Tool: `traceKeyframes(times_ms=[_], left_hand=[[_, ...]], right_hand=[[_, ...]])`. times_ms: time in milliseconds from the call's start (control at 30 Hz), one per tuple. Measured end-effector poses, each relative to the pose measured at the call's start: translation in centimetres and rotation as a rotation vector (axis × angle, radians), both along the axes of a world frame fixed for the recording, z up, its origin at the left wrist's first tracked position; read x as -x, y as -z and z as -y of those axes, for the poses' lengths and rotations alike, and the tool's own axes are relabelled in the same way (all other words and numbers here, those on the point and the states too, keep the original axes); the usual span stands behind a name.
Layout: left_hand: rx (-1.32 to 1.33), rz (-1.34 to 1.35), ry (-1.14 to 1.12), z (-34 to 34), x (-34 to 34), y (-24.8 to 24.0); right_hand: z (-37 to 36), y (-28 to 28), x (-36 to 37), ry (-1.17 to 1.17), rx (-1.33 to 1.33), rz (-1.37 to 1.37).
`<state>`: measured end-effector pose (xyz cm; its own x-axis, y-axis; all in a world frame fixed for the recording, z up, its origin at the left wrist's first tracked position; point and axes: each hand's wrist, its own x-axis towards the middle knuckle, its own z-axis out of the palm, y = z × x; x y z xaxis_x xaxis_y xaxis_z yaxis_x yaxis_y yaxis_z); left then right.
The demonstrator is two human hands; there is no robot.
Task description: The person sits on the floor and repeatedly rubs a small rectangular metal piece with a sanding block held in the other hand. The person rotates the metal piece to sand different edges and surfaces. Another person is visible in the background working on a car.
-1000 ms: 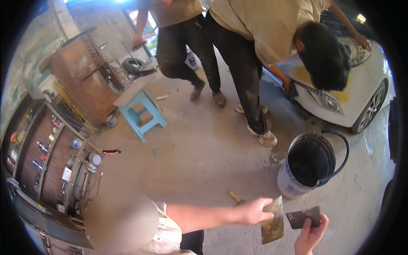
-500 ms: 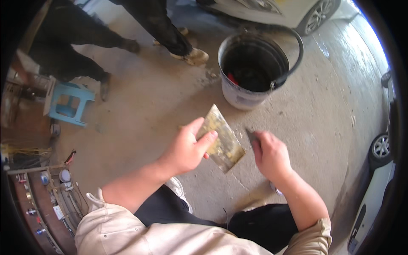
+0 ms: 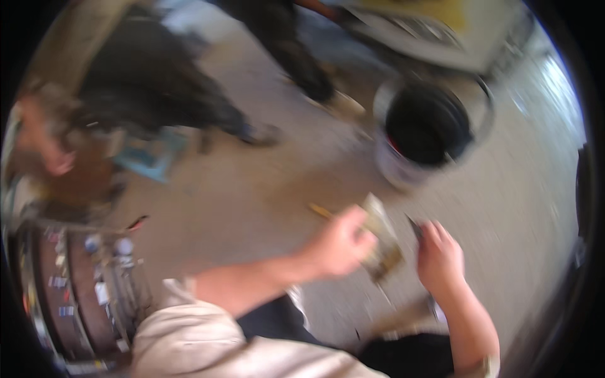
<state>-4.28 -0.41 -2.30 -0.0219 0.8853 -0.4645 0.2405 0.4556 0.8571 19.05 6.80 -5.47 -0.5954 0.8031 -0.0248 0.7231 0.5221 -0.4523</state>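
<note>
Two hands at work with flat tools, centre right of the frame. The left hand (image 3: 343, 246) is closed on the left edge of a plate (image 3: 386, 242), its thumb over the upper face; the plate lies tilted just right of centre. The right hand (image 3: 441, 255), to the right of the plate, has its fingers curled in around a dark blade (image 3: 413, 225), whose tip points to the upper left. Plate and blade are near each other but apart, with a strip of floor (image 3: 252, 201) showing between them. The work appears to be under way: both tools are in hand, and the plate bears brownish material toward its lower corner. Motion blur is heavy, so whether the blade also carries any cannot be told.

Surroundings: a yellow stick (image 3: 319, 210) shows just left of the plate. A bucket (image 3: 387, 160) with a dark interior stands above the hands, between them and a pale car (image 3: 476, 53) with a yellow patch (image 3: 450, 14), upper right. Co-workers' dark-trousered legs (image 3: 151, 82) cross the upper left, partly in front of a blue stool (image 3: 148, 160). A cluttered rack (image 3: 85, 271) occupies the lower left.
</note>
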Motion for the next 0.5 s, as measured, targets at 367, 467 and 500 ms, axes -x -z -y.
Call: traceKeyframes(times_ms=[367, 467, 500], left_hand=[[-0.287, -0.145, -0.068, -1.2, -1.4, 2.3], [-0.262, -0.056, 0.040, -1.4, -1.9, 2.1], [-0.270, -0.024, 0.062, -1.3, -2.1, 2.4]], right_hand=[[1.6, -4.2, -2.2, 0.156, -0.142, -0.639], [1.8, -4.0, -2.3, 0.111, -0.018, -0.673], [1.7, -4.0, -2.2, 0.090, -0.004, -0.673]])
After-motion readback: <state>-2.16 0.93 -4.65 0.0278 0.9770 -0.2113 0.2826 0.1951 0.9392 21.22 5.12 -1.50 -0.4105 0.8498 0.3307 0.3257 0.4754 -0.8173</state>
